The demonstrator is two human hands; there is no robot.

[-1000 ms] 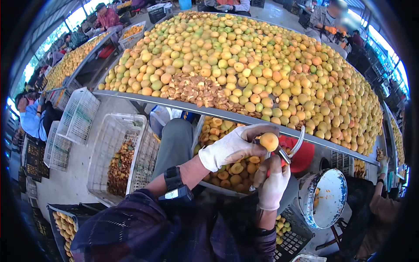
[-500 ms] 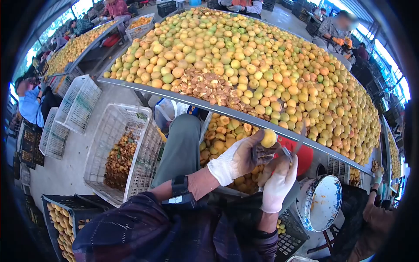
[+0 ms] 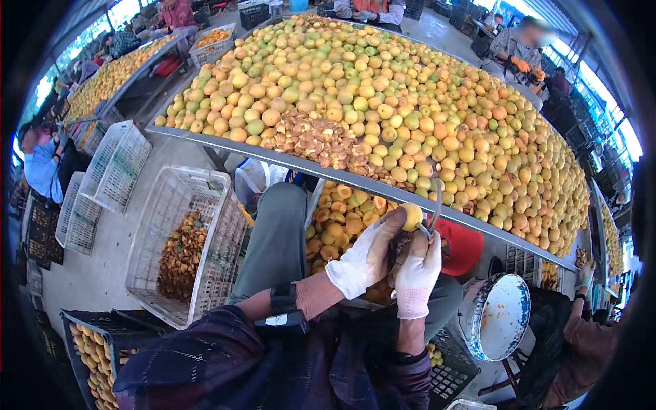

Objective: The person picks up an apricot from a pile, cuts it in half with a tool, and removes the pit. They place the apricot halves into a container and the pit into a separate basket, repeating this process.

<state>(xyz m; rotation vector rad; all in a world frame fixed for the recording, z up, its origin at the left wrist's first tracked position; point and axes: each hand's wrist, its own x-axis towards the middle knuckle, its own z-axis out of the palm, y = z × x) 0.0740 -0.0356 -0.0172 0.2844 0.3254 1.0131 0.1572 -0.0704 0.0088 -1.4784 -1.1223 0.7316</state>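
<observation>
In my gloved left hand (image 3: 363, 258) is a yellow apricot (image 3: 412, 216), pinched between stained fingers and thumb. My right hand (image 3: 418, 272), also gloved, is closed on a knife whose thin curved blade (image 3: 438, 198) points up beside the fruit. The hands are close together, and the knife's metal base seems to touch the apricot, though the exact contact is hard to see. Under them, between my knees, a container holds halved apricots (image 3: 335, 229). Beyond lies a heap of whole apricots (image 3: 403, 102) on a metal-edged table (image 3: 301, 161), with brown pits (image 3: 316, 140) near its edge.
To the left stands a white crate (image 3: 219, 205) with brown scraps inside. A black crate of apricots (image 3: 92, 355) sits at lower left. On the right are a red basin (image 3: 461, 247) and a paint-marked bucket (image 3: 504, 318). Other people work around the tables.
My right hand has brought the knife in against the apricot, with the blade now more upright. The left hand has shifted slightly left with the fruit.
</observation>
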